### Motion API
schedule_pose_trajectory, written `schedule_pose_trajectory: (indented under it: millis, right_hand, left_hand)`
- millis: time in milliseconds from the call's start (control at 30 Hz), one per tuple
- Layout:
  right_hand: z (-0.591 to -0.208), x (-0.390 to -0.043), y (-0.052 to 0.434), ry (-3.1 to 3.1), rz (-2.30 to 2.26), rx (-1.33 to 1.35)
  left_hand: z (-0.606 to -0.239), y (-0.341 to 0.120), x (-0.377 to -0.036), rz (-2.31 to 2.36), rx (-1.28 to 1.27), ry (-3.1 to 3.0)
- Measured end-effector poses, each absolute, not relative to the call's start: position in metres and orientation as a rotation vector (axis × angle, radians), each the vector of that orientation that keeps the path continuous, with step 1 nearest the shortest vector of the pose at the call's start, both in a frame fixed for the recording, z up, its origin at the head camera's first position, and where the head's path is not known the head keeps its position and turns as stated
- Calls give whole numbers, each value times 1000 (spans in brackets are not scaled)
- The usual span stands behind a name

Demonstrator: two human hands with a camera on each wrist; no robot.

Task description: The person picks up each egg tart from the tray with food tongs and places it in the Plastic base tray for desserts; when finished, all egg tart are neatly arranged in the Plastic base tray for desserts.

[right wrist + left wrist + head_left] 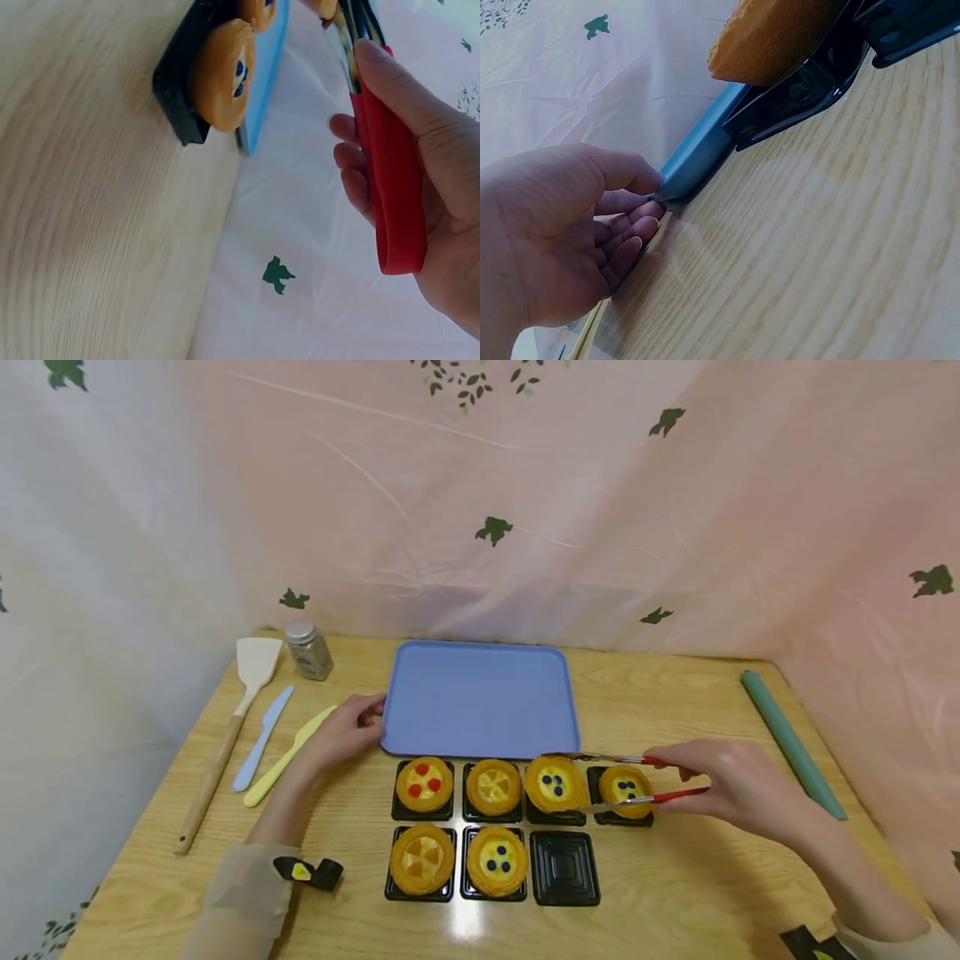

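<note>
My right hand grips red-handled tongs. The tongs' arms lie on either side of an egg tart with blueberries, which appears raised over its black tray in the back row. At the left edge of a blue tray, my left hand pinches the rim near its front corner; the left wrist view has the thumb on that corner and the other fingers curled below. Another blueberry tart sits in its black tray under the tongs' lower handle.
In front of the blue tray are more tarts in black trays, including a strawberry-topped one, and one bare black tray. Leftward lie a spatula, a blue knife, a yellow knife and a jar. A green rod lies right.
</note>
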State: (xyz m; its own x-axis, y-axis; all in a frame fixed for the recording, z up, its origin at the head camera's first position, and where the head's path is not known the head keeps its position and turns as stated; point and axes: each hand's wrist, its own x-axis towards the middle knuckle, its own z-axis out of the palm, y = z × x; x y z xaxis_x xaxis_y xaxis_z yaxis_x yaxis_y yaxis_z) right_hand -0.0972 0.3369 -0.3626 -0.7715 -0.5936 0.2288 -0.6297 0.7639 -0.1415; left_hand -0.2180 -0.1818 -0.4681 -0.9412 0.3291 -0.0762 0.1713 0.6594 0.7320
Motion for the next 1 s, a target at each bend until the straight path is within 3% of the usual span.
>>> schedule_pose_trajectory:
  millis: [333, 1000]
  right_hand:
    - [-358, -80, 349, -2828, 428, 1130]
    - [-370, -84, 344, -2919, 449, 1280]
  left_hand:
    - [-469, -182, -218, 1151, 407, 2669]
    - [-467, -183, -219, 1150, 431, 2666]
